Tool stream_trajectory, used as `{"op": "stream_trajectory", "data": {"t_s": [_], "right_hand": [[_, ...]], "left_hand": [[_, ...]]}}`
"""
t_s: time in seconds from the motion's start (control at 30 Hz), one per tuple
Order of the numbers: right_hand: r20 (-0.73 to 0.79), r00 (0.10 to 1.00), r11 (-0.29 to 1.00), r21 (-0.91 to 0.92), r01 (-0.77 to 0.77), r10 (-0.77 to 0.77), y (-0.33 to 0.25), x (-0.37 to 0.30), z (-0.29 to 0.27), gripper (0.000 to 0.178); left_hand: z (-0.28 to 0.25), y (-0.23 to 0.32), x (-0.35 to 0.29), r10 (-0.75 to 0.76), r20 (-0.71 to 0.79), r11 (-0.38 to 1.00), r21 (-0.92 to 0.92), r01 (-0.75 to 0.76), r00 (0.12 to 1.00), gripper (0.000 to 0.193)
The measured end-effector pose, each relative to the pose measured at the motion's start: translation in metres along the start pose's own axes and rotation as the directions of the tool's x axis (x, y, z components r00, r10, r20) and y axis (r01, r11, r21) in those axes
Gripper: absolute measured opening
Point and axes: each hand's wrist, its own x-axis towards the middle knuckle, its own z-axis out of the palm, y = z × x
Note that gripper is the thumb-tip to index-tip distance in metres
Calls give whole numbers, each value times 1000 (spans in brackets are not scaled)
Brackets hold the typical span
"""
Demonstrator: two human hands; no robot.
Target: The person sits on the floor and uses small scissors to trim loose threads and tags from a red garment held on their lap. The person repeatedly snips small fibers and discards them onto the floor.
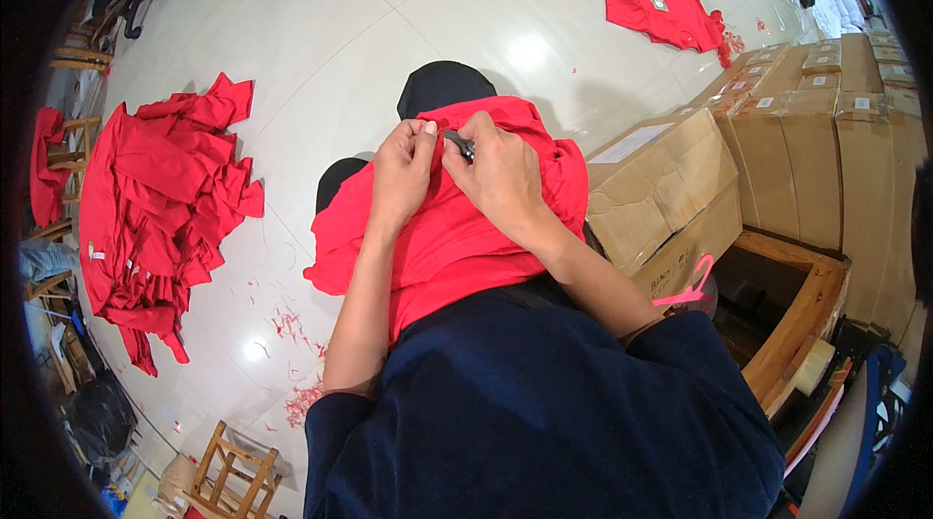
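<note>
1. The red garment (452,257) lies across the person's lap (442,88).
2. The left hand (403,174) pinches its cloth near the lap's far edge.
3. The right hand (503,174), just beside, clamps a small dark tool (466,148).

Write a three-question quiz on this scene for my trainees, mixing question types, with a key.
1. Which hand holds the small dark tool over the red garment: A left, B right, C neither?
2. True or false: the large pile of red clothing lies to the person's left.
3. Fill the gap: the hanger beside the cardboard box is ____ in colour.
Key: 1. B, the right hand; 2. true; 3. pink.
</note>
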Motion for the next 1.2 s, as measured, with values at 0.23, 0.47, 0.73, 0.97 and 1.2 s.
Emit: {"op": "stream_trajectory", "data": {"t_s": [0.23,0.47,0.73,0.97,1.2], "right_hand": [[-29,999,999,-38,24,-25,5,2,5,26],[14,1000,997,-74,10,-9,0,6,1,26],[47,998,998,-50,-26,28,-1,6,-4,26],[-3,1000,1000,-6,-26,26,0,4,-5,28],[34,998,999,-5,-50,50,0,7,-6,29]], "left_hand": [[1,3,-3,3,-9,1000,28,-3,1000,29],[4,9,-6,55,-21,998,45,-54,998,29],[3,-11,1,90,-21,994,63,-88,996,30],[5,-4,-1,65,-29,997,33,-64,997,30],[9,1,-6,137,-45,987,90,-133,989,28]]}}
